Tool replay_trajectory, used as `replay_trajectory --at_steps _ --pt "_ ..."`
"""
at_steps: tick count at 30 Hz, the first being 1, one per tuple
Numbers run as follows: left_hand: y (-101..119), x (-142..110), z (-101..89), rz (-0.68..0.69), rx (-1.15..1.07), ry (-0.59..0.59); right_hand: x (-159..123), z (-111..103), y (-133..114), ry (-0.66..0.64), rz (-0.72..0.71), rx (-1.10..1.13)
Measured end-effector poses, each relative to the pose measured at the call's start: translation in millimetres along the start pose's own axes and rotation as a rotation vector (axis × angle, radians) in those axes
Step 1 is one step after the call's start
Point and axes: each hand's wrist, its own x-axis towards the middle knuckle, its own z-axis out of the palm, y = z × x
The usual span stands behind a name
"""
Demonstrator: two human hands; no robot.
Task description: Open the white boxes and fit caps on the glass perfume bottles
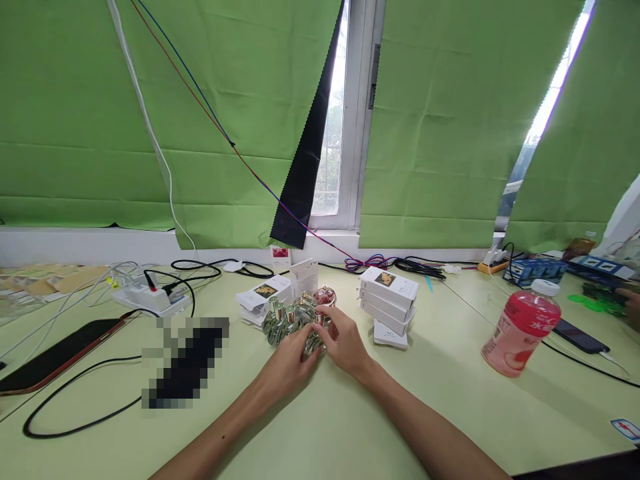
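At the middle of the table, my left hand (293, 353) and my right hand (345, 340) meet with fingers curled in at the near edge of a pile of grey-green coiled cords (285, 327) with shiny metal ends. The fingertips of both hands press close together; what lies between them is too small and partly hidden to name. Just beyond my right fingers sits a reddish round piece with a shiny metal rim (325, 295). White boxes with a picture on top (265, 291) lie behind the pile on the left. To the right is a stack of similar white boxes (387, 293).
A pink drink bottle (523, 327) and a phone (583, 335) are on the right. A power strip (150, 298), cables, a tablet-like device (60, 353) and a blurred dark object (187, 363) occupy the left. Another person's hand (631, 303) shows at far right.
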Motion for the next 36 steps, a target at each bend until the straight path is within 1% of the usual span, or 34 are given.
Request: replay_trajectory --at_steps 4,9,13,21,29,36 --pt "-1.8 0.3 1.4 0.008 0.013 0.015 0.7 0.5 0.8 -0.002 0.022 -0.001" --pt "-2.6 0.2 1.0 0.005 0.029 0.002 0.9 1.1 0.7 0.015 0.038 -0.006" --pt "-2.2 -0.2 0.2 0.013 0.033 0.021 1.1 0.4 -0.7 0.016 0.043 -0.007" --pt "0.4 -0.3 -1.5 0.018 0.004 0.013 -0.9 -3.7 -3.9 -0.015 -0.02 -0.027" --pt "0.1 -0.1 -1.5 0.026 0.045 0.008 0.0 -5.1 -7.3 -0.021 -0.036 -0.03" --pt "1.8 -0.5 -2.3 0.023 0.035 0.007 -0.7 -2.8 -2.2 -0.03 -0.046 -0.051"
